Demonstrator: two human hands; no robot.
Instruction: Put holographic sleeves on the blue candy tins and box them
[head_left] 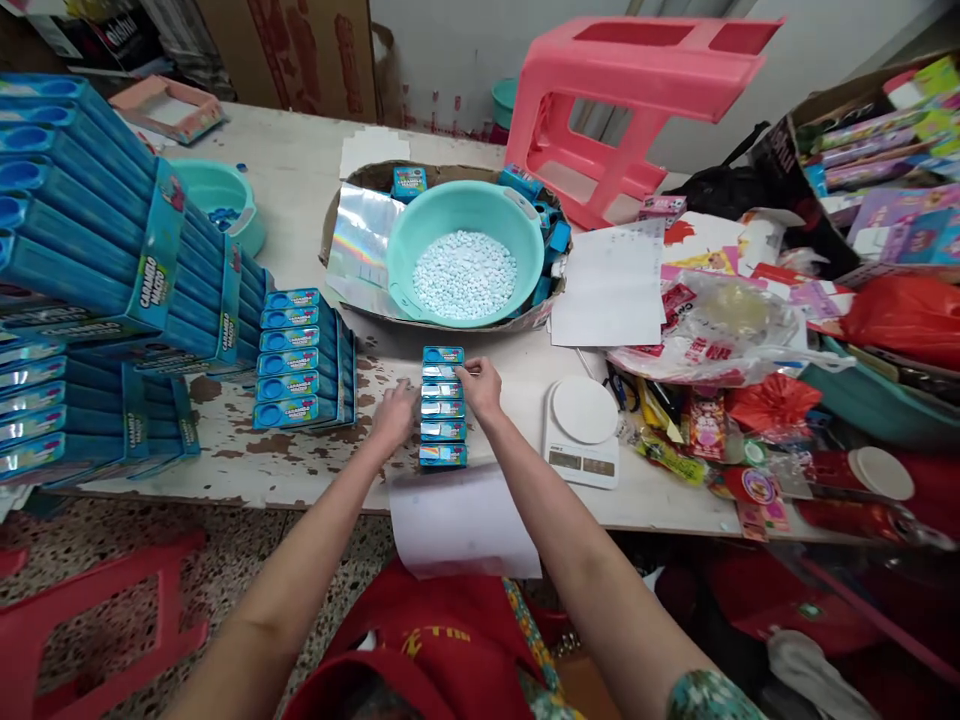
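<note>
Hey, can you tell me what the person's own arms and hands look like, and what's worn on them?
The left hand and right hand are bare, without gloves; no watch or bracelet shows. A patterned fabric sleeve in teal-green and pale tones covers part of the right upper arm; no left sleeve shows. A red apron-like garment with yellow lettering covers the body.

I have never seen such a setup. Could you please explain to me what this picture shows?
There is no machine: a person works bare-handed. A camera worn on the head looks forward and down. On the table are a bowl of small pale pellets, a white scale and, to the left, stacked blue packs. Before the person stands a row of small blue boxes. The fingers of the right hand are on the row's far part; the left hand is beside it, perhaps touching.
</note>
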